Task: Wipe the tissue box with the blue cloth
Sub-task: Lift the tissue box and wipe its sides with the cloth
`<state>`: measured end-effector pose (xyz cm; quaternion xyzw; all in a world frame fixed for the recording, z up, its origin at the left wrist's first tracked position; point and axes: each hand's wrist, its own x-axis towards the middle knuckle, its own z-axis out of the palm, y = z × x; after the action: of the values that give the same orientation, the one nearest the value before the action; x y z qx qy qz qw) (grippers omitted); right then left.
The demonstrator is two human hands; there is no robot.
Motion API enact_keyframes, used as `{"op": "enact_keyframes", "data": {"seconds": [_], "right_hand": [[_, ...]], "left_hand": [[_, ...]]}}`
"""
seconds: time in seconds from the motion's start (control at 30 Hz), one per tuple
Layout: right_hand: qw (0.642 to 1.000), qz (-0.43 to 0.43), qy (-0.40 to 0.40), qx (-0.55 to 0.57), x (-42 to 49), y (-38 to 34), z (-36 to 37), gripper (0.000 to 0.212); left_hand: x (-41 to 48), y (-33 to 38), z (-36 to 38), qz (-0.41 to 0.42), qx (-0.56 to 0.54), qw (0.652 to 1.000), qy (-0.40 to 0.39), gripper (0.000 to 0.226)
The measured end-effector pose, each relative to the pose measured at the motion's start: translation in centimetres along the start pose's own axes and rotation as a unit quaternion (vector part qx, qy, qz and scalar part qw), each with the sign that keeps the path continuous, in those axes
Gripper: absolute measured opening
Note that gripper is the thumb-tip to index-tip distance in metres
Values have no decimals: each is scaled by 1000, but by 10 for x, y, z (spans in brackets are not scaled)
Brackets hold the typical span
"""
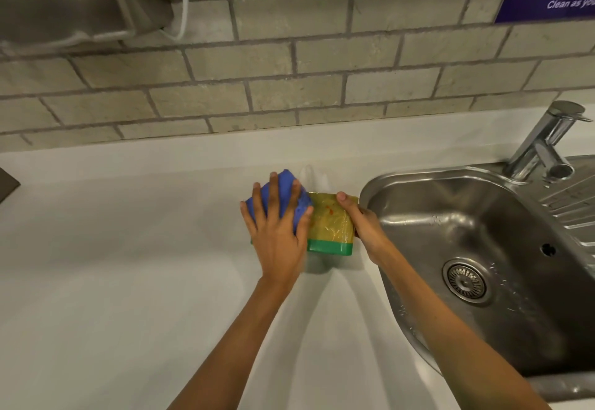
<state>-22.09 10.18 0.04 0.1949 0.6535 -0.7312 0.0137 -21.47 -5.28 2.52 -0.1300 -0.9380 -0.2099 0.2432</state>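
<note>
The tissue box [328,221] is yellow with a green base and stands on the white counter just left of the sink. A white tissue sticks up behind it. My left hand [277,232] lies flat with spread fingers on the folded blue cloth [283,198], pressing it against the box's left side and top. My right hand [363,222] grips the box's right side, thumb on the top right corner. The box's left half is hidden under cloth and hand.
A steel sink [476,248] with a drain lies right of the box, a chrome tap [544,148] behind it. The white counter [128,264] stretches left and toward me. A tiled wall [289,81] rises behind, with a metal dispenser [74,0] upper left.
</note>
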Motion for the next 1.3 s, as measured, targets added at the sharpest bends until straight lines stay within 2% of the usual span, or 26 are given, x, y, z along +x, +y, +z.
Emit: {"op": "enact_keyframes", "data": {"seconds": [0.1,0.2,0.3,0.4,0.5,0.57,0.67,0.8,0.87,0.97,1.0,1.07,1.17,1.23,1.3], "right_hand": [[1000,-4,-5,-1,0,0,-1,48],[1000,-4,-16,-8,0,-1,-3,49],[1000,2,-15,-18,0,-2,-3,54],[1000,8,-14,-21,0,-2,-1,64],[999,10,-20,-40,-4,-4,0,86],[998,5,-32,-45,-6,-5,-1,91],[998,2,-46,-42,-9,-9,-1,77],[998,5,-61,-34,-8,-10,-1,68],[997,0,-71,-30,-6,-11,-2,65],[998,-2,-65,-25,-4,-10,-7,69],[998,0,-63,-24,-3,-10,-6,71],[998,3,-58,-24,-2,-9,-3,68],[998,6,-52,-25,-1,-7,-3,48],[998,2,-57,-27,-1,-6,-3,40],[998,-5,-57,-38,-1,-5,-4,46]], "left_hand": [[-10,15,4,75,38,995,-48,60],[-29,-6,5,136,26,990,-29,50],[-26,-26,0,82,21,996,9,55],[-7,-9,-2,-10,0,1000,-9,59],[-2,6,-1,26,40,998,-48,64],[-3,4,0,45,43,997,-46,65],[-6,2,1,42,33,998,-16,65],[-4,25,4,4,10,1000,-29,55],[-10,32,8,41,49,997,-46,54],[-23,14,11,134,50,989,-30,53],[-26,3,11,137,49,989,-17,55],[-22,-9,6,76,38,996,17,59],[2,11,3,-41,-14,999,15,56],[1,29,6,7,17,1000,-5,53],[-16,32,12,100,43,994,-24,52]]}}
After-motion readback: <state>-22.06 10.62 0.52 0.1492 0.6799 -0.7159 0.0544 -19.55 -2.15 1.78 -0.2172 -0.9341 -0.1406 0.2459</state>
